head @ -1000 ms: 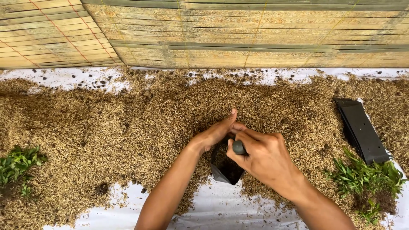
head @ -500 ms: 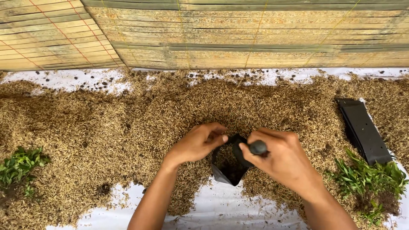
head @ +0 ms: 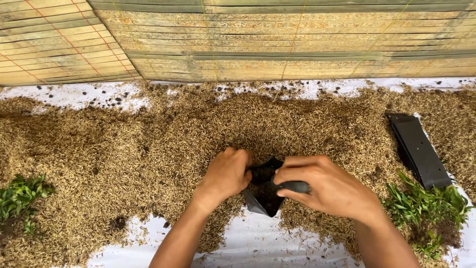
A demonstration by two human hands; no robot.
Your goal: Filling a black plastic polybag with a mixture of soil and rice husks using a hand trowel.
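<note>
Left hand [head: 226, 173] curled over the left rim of a small black plastic bag [head: 266, 191], fingers pinching the edge. Right hand [head: 327, 186] clamped on the bag's right rim, thumb pressing a rolled fold of the plastic. Bag held open between both hands, mouth facing up, dark inside, lower corner resting on the white sheet [head: 258, 243] near the front edge. All around, a broad layer of tan rice husk [head: 148, 144] spread over that sheet, with dark soil crumbs scattered along the far side. To the right, well apart from the hands, a flat stack of black bags [head: 419, 151] lying on the husk. Just below it, a bunch of green seedlings [head: 426, 206]; another green clump [head: 20, 196] at the far left edge. Behind everything, a wall of woven bamboo slats [head: 277, 39].
</note>
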